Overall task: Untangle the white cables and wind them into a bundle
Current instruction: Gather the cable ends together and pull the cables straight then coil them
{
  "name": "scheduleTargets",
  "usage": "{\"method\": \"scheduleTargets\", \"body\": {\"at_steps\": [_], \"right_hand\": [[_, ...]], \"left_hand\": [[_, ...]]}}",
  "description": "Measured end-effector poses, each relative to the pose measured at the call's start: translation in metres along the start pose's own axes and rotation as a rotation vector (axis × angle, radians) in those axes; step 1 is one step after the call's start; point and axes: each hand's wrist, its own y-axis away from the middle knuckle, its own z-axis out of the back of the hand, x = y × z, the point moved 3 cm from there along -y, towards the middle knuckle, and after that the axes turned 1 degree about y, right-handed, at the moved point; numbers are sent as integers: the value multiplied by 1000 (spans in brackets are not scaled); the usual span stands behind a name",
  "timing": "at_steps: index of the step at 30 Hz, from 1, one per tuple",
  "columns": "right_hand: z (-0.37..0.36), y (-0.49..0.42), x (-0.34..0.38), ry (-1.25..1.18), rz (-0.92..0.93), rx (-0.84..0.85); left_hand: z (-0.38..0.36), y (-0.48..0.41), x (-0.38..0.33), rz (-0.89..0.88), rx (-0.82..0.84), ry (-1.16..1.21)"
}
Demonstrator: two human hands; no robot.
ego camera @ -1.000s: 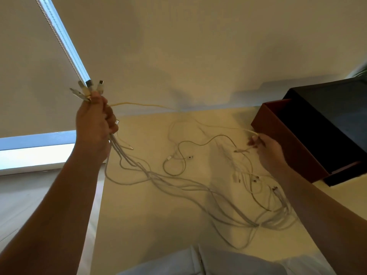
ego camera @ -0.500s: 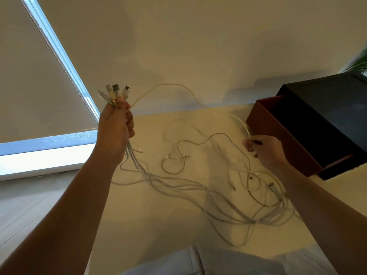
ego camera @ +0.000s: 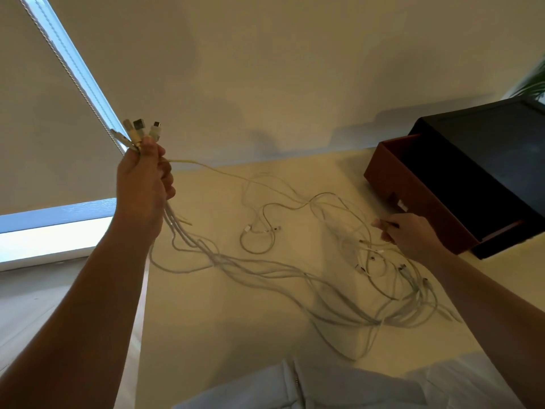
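Head view. Cables (ego camera: 295,278) lie mostly loose on the table (ego camera: 224,335), left of the box (ego camera: 472,178) and nearer the viewer than it. They form crossed strands and open loops, with no coil yet.

Several plugs (ego camera: 141,131) stand together above the left hand (ego camera: 141,181). This hand is raised well left of the box and clenched round those cable ends, and the strands hang from it to the table. The right hand (ego camera: 410,234), just in front of the box, has curled fingers. Its thumb and forefinger pinch what appears to be one strand at the tangle's box-side edge.

Judged progress: early. One set of ends is collected. The other ends remain scattered and interlaced near the box, a short cable (ego camera: 256,246) lies apart from the rest, and winding has not begun.
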Motion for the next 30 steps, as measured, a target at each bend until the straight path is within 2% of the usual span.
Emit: {"method": "scheduleTargets", "body": {"at_steps": [3,6,10,17,22,30], "right_hand": [[-2,16,-4,69,11,89],[-5,27,-8,97,37,115],[-15,25,-16,266,121,146],[-28,28,-22,415,143,114],[-39,32,-23,681,210,215],[-46,35,-39,535,109,330]], "left_hand": [[4,-1,5,8,-1,-45],[1,-1,10,21,14,-77],[-6,-1,12,7,61,-113],[-9,-5,6,-18,54,-92],[-14,-5,4,-29,65,-115],[-18,-1,13,-21,106,-142]]}}
